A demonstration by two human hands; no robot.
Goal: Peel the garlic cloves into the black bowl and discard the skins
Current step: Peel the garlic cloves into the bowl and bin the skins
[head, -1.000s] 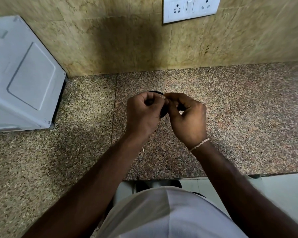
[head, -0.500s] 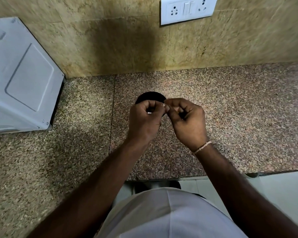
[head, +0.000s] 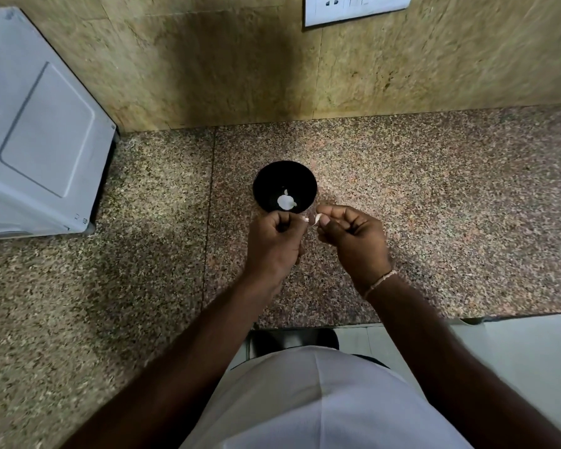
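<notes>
Both hands, left (head: 274, 241) and right (head: 353, 239), pinch 1 garlic clove (head: 317, 218) between them, just short of the black bowl (head: 266, 179) straight ahead.

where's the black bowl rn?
Head view: the black bowl sits on the granite counter near centre, just beyond the left hand and right hand, with pale garlic inside.

There is one black bowl (head: 284, 186) on the counter, and inside it lies one peeled garlic clove (head: 285, 202) with one small white scrap beside it. Two hands are seen, the left hand (head: 274, 244) and the right hand (head: 353, 243), with one small garlic piece (head: 414, 218) between their fingertips. One white appliance (head: 36, 134) and one switch plate (head: 357, 8) are there too.
</notes>
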